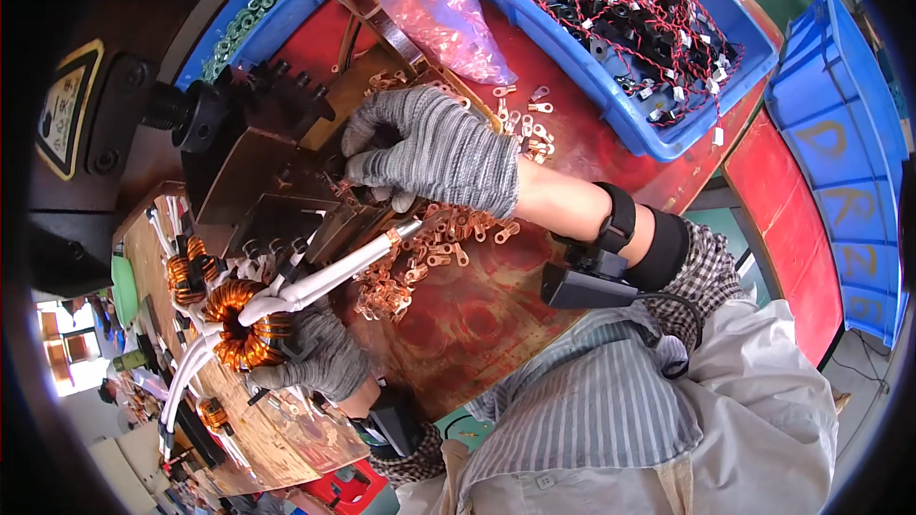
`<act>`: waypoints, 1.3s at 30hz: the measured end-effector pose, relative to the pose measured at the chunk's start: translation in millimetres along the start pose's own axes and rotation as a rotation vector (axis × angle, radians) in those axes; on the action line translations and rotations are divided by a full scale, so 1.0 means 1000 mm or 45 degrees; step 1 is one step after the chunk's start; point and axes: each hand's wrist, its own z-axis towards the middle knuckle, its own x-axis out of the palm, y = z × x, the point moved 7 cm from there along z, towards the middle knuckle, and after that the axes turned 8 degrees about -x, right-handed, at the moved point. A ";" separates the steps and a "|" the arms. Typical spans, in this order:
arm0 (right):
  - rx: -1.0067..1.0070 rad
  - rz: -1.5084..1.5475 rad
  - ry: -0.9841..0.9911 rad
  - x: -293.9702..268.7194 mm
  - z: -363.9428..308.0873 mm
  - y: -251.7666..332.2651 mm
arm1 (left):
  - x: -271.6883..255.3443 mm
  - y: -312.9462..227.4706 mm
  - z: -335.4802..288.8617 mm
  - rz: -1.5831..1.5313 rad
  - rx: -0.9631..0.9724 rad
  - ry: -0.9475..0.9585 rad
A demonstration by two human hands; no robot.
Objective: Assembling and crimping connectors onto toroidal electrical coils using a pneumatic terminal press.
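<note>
My left hand (326, 353), in a grey knit glove, is closed around a copper-wound toroidal coil (226, 300). Thick white-sleeved leads (329, 275) run from the coil; one points up and right, its silvery end lying over the copper terminals. My right hand (434, 148), also gloved, is at the dark metal press (234, 176) with its fingers curled in. What those fingers pinch, if anything, is hidden. Loose copper ring terminals (444, 243) are heaped just below the right hand, and others lie beyond it.
A blue bin (658, 145) of red-and-black wired parts stands at the far right of the red table (477, 324). Behind the press are a clear bag of copper pieces (453, 33) and a blue tray of metal rings (258, 19). More coils (191, 272) lie on the wooden board at left.
</note>
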 end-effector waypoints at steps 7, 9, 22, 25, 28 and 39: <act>-0.233 -0.269 -0.040 -0.006 0.006 0.002 | -0.005 -0.003 0.001 0.070 -0.015 0.019; -0.262 -0.295 -0.042 -0.006 0.006 0.003 | -0.003 -0.002 0.000 0.038 -0.012 0.051; -0.599 -0.474 -0.282 -0.020 0.001 0.014 | -0.003 -0.003 0.000 0.086 0.042 -0.056; -0.535 -0.258 -0.340 -0.031 -0.002 0.013 | 0.003 0.004 0.000 0.096 -0.024 -0.017; -0.456 -0.218 -0.426 -0.040 -0.004 0.014 | -0.003 -0.002 -0.001 0.090 0.028 -0.072; -0.129 -0.193 0.259 -0.011 -0.029 0.015 | -0.025 -0.029 -0.011 0.406 0.032 -0.048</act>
